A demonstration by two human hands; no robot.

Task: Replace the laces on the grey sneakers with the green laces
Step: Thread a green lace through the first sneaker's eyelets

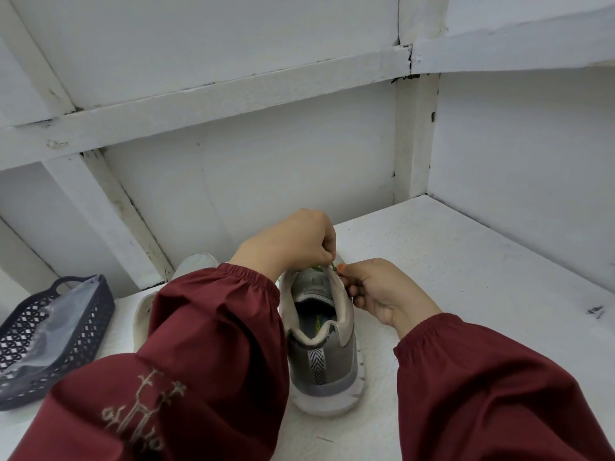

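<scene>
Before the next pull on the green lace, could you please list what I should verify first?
1. Left hand pinches the green lace: ok.
2. Right hand pinches it at the grey sneaker top edge: ok.
3. The grey sneaker stands upright on the table: ok.
4. Lacing lower down: cannot tell, the hands hide it.
5. Second sneaker laced: cannot tell, the left sleeve covers it.
6. Basket lies apart from both hands: ok.

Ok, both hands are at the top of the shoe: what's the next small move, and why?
Probably draw the green lace snug at the top of the sneaker: the left hand and right hand both pinch it there, so this shoe looks nearly threaded.
</scene>
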